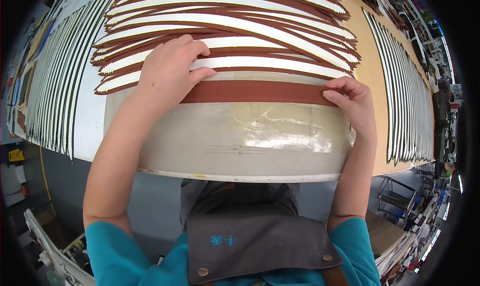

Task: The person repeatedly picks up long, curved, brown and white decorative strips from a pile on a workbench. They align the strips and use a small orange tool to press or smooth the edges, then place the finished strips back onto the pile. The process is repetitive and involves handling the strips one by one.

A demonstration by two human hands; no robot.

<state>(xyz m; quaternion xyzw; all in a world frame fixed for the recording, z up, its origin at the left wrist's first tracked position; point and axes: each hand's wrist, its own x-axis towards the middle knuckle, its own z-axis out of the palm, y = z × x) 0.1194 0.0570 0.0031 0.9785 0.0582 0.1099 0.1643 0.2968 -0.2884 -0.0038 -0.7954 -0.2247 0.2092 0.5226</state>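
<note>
A flat reddish-brown leather-like strip (260, 92) lies crosswise on the table in front of me. My right hand (352, 101) pinches its right end between thumb and fingers. My left hand (172, 68) rests over the strip's left part and hides that end. Its thumb and index finger are apart, above the nearest of the white-faced strips with brown edges (260, 62). Several more of these strips lie overlapped in a loose pile (225, 21) beyond, with jagged ends on both sides.
A clear, shiny sheet (280, 131) covers the near table surface, with fine drawn lines. Rows of narrow dark-edged white strips stand at the left (65, 81) and right (405, 96). The table's front edge (240, 178) is close to my apron (260, 241). A dark chair (397, 196) is at the lower right.
</note>
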